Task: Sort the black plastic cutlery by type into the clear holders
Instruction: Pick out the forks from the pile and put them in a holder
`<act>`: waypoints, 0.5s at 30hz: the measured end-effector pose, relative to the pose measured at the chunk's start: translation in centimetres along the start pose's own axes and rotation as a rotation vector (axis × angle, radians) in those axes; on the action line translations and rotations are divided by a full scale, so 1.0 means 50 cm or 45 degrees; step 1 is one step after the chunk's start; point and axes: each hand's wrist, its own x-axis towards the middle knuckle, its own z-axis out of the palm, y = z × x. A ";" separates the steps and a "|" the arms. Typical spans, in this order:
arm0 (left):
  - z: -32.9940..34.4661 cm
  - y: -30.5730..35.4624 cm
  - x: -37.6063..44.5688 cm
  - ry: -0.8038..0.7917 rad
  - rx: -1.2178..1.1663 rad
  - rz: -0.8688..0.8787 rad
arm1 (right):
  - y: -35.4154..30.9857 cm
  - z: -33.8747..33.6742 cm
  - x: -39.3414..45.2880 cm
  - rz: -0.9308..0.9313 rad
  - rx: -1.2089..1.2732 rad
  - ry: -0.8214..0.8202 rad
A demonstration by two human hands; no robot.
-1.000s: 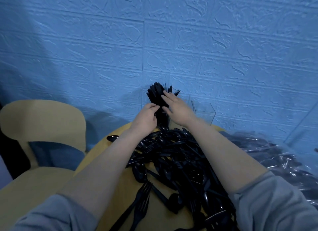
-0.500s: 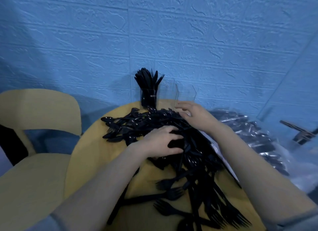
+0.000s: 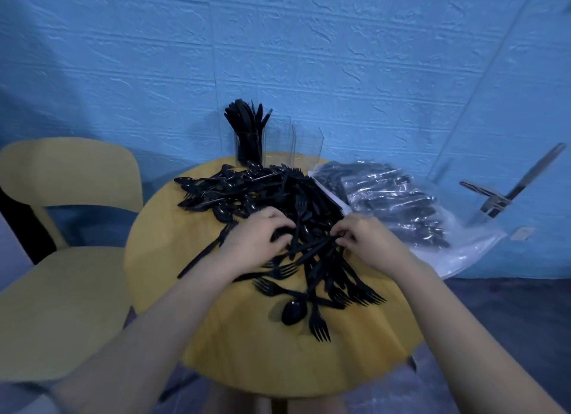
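Black cutlery pile: heaped on round table. Left hand and right hand, fingers curled, pinch pieces at pile's near middle. Clear holders behind.

left hand fingers curled, palm down | right hand pinching (fingertips together) | forearms extended

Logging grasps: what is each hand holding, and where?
Right hand pinches a black utensil at one end; left hand digs in the pile, grip unclear.
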 end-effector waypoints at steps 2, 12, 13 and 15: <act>0.022 0.050 -0.042 -0.113 -0.038 0.075 | -0.001 0.010 -0.015 0.040 -0.047 -0.054; 0.066 0.064 -0.101 -0.220 0.215 0.033 | -0.031 0.025 -0.068 0.182 0.163 -0.164; 0.066 0.058 -0.103 -0.210 0.209 0.016 | -0.039 0.027 -0.070 0.173 0.206 -0.173; 0.067 0.048 -0.106 -0.190 0.178 -0.021 | -0.055 0.032 -0.070 0.145 0.252 -0.177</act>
